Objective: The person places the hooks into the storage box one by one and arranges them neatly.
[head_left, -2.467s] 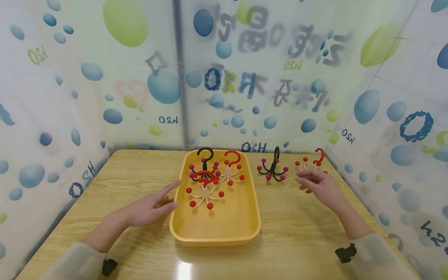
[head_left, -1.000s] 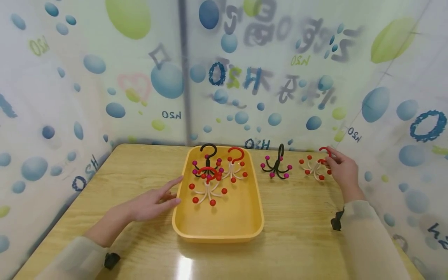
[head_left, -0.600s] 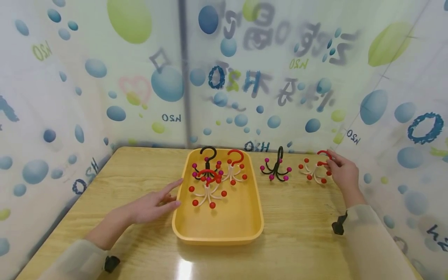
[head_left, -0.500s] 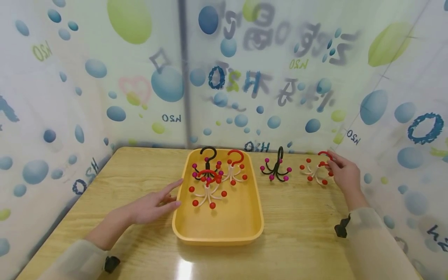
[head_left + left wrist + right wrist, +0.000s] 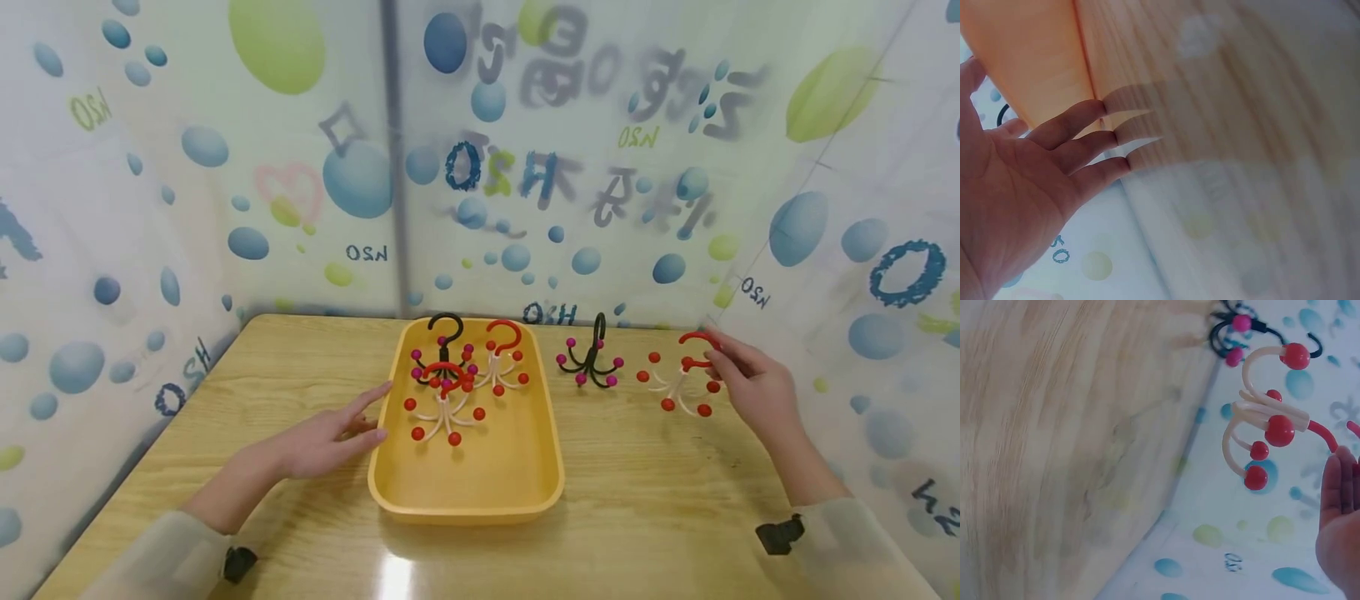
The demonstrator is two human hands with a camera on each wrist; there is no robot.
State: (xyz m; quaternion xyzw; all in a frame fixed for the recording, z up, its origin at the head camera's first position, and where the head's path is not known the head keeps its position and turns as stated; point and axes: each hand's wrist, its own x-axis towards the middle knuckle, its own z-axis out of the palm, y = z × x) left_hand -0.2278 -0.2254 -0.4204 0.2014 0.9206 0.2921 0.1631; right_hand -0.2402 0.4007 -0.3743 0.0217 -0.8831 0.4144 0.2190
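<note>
My right hand (image 5: pixel 757 387) pinches the red hook end of a white claw hanger (image 5: pixel 681 385) with red ball tips. The right wrist view shows this hanger (image 5: pixel 1266 412) hanging from the fingertips, apparently lifted off the table. The left hand (image 5: pixel 322 443) touches the left side of a yellow tray (image 5: pixel 480 483) with fingers extended and thumb apart. Inside the tray's far half are a black claw hanger (image 5: pixel 445 357) with magenta balls and two white ones, a rear white hanger (image 5: pixel 495 367) and a front white hanger (image 5: pixel 442 406), both with red hooks.
A second black claw hanger (image 5: pixel 591 365) with magenta balls stands on the wooden table (image 5: pixel 630 492), between the tray and my right hand. Patterned curtains (image 5: pixel 525 208) close in the table behind and on both sides.
The right hand reached the white hanger at the far right and took its red hook. It has since drawn it up and slightly nearer. The left hand stays at the tray.
</note>
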